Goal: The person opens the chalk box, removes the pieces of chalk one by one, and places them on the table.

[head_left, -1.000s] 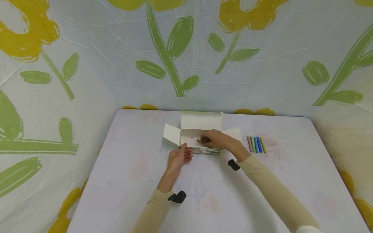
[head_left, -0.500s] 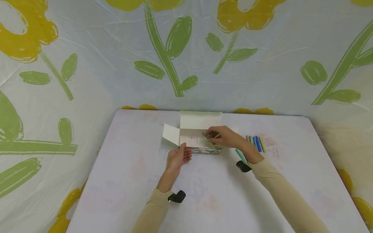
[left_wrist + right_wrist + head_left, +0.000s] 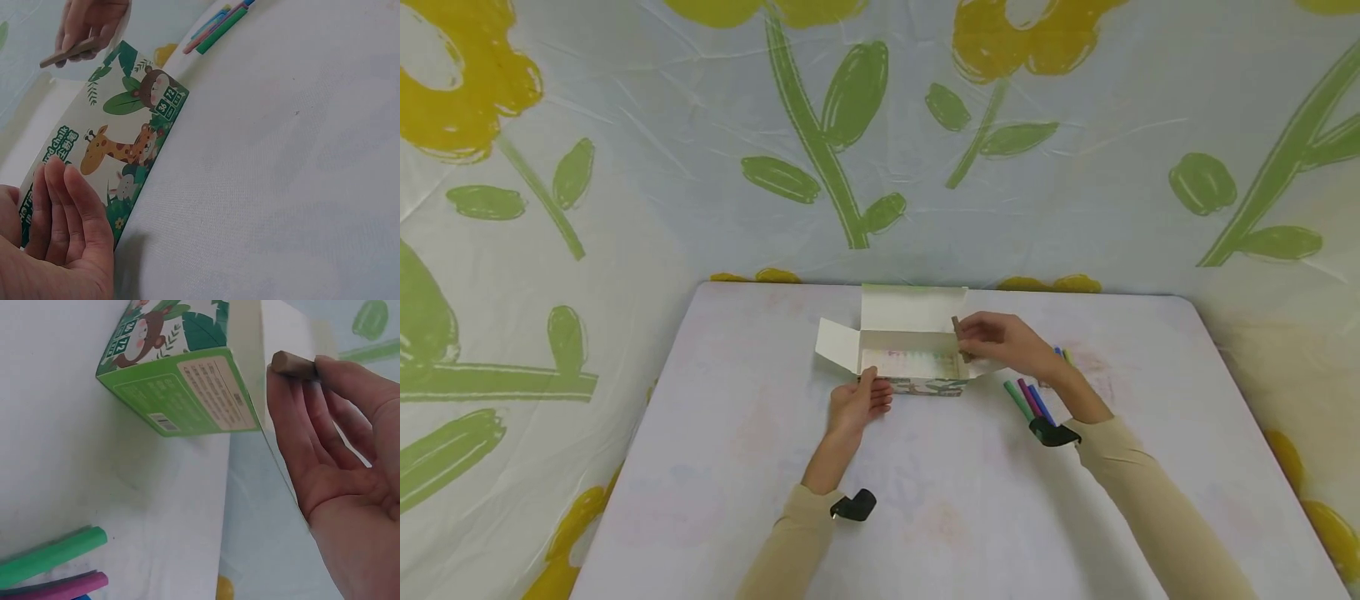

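Observation:
An open cardboard chalk box point(image 3: 931, 387), printed with a giraffe and other animals, sits on the table with its white flaps spread. Pale chalk sticks point(image 3: 917, 363) show inside it. My left hand point(image 3: 848, 408) rests against its front, thumb at the rim and fingers fairly straight along the printed side point(image 3: 134, 122). Above the box's right end, my right hand point(image 3: 1009, 340) pinches a brown chalk stick point(image 3: 294, 365) between thumb and fingertips. The stick is tilted, overlapping the raised back flap point(image 3: 910, 308) in the head view.
Right of the box lie green point(image 3: 1018, 402), magenta point(image 3: 1032, 398) and blue chalk sticks, partly covered by the black wrist camera point(image 3: 1052, 432). Other sticks point(image 3: 1063, 354) behind them are mostly hidden by my right arm. A flowered cloth point(image 3: 715, 200) hangs behind the table point(image 3: 895, 542).
My right hand has lifted the brown chalk from inside the box and moved right and up with it. More chalk sticks show beside my right wrist. My left hand stays at the box.

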`<action>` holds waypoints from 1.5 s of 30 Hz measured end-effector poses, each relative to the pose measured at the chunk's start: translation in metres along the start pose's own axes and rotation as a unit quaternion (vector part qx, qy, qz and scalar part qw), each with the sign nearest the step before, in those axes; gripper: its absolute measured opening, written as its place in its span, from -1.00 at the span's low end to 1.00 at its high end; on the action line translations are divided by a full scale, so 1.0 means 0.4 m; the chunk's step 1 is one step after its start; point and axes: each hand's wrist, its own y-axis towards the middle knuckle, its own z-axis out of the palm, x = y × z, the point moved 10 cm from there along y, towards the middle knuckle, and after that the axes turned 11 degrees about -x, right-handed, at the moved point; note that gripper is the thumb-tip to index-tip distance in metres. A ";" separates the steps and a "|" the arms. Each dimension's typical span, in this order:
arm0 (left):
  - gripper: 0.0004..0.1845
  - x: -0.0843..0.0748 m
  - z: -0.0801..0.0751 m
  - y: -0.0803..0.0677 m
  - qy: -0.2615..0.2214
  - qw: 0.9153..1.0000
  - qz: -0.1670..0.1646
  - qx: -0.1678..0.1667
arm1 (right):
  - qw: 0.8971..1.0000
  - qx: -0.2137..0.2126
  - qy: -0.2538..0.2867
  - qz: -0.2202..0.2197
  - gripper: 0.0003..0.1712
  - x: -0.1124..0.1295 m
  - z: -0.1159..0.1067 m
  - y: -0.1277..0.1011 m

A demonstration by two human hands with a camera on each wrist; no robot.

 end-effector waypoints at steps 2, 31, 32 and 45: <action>-0.59 0.000 0.000 0.000 0.001 1.000 -0.002 -0.002 | 1.000 -0.006 0.015 0.013 -0.55 -0.008 -0.018 -0.008; -0.55 0.002 -0.003 -0.002 0.008 1.000 -0.010 -0.005 | 0.985 -0.086 0.028 0.147 -0.36 -0.151 -0.205 -0.175; -0.55 0.002 -0.003 -0.003 0.007 1.000 -0.011 -0.004 | 0.984 -0.085 0.021 0.155 -0.36 -0.161 -0.207 -0.183; -0.54 0.005 -0.004 0.001 0.008 1.000 -0.005 -0.011 | 0.978 -0.080 -0.001 0.194 -0.32 -0.260 -0.211 -0.281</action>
